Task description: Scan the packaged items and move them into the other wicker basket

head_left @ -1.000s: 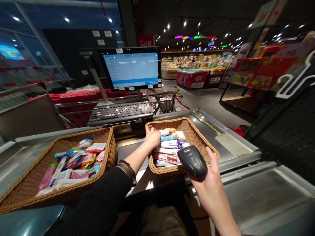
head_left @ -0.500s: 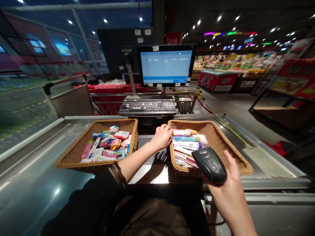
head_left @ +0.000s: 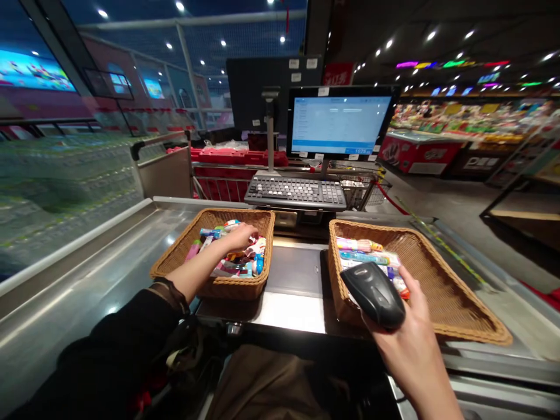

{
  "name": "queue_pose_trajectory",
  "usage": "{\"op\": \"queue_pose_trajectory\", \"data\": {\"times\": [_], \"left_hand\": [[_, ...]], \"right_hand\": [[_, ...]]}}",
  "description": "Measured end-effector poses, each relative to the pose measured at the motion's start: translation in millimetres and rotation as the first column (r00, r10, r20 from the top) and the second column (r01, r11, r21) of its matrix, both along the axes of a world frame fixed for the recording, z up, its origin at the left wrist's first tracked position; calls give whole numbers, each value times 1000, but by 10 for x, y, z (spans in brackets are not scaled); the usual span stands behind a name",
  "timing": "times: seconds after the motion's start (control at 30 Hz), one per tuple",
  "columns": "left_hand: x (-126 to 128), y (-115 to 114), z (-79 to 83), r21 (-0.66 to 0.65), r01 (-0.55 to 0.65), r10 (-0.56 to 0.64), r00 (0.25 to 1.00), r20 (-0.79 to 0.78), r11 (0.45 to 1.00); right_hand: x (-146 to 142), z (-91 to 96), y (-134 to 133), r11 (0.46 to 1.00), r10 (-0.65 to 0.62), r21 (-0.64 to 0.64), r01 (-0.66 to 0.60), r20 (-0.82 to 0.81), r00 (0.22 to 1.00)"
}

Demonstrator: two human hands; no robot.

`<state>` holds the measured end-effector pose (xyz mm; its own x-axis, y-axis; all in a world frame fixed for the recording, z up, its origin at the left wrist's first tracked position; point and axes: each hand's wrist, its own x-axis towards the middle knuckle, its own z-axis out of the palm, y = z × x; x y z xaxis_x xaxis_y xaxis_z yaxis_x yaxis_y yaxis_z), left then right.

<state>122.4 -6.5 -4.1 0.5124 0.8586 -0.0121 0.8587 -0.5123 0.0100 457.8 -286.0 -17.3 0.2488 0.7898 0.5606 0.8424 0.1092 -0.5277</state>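
A big shop with bright lights spreads out behind a shiny metal table (head_left: 105, 291). Ahead of the person's hands stand a lit screen (head_left: 339, 125) and a black keyboard (head_left: 295, 189).

The left hand (head_left: 241, 236) is down in the left basket (head_left: 269, 248), with its fingers bent among the small packs (head_left: 258, 265). The packs lie right under it and around it, so this hand is much nearer to them than the other one. They are all jumbled, and their long sides point many ways. A blue tube (head_left: 210, 232) just to the left of the hand lies sideways. The fingertips are hard to see, so one cannot tell if they pinch a pack or only touch it.

The right hand (head_left: 411, 338) is wrapped around a black scanner (head_left: 371, 291). The scanner slants forward and to the left from that hand, and its front end is over the near left part of the right basket (head_left: 441, 291). In that basket, a light blue tube (head_left: 359, 256) lies beyond the scanner, with its long side running left to right.

Between the two hands is a flat grey plate (head_left: 293, 271). It sits to the right of the left hand and well to the left of the right hand.
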Motion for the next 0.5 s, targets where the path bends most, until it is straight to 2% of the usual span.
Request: {"op": "queue_pose_trajectory", "data": {"times": [0.13, 0.23, 0.37, 0.5], "left_hand": [[19, -13, -222, -81, 12, -20, 995, -99, 997], [43, -60, -335, -93, 92, -104, 986, -133, 991], [60, -114, -390, -74, 224, -234, 957, -172, 972], [52, -120, -379, -3, 397, -386, 892, -234, 918]], "right_hand": [[22, -40, 0, 1000, 29, -14, -28, 88, 996], [79, -76, 6, 999, 36, -6, -35, 118, 992], [49, -54, 23, 999, 41, -16, -40, 125, 991], [-63, 35, 15, 999, 35, -11, -34, 80, 996]]}}
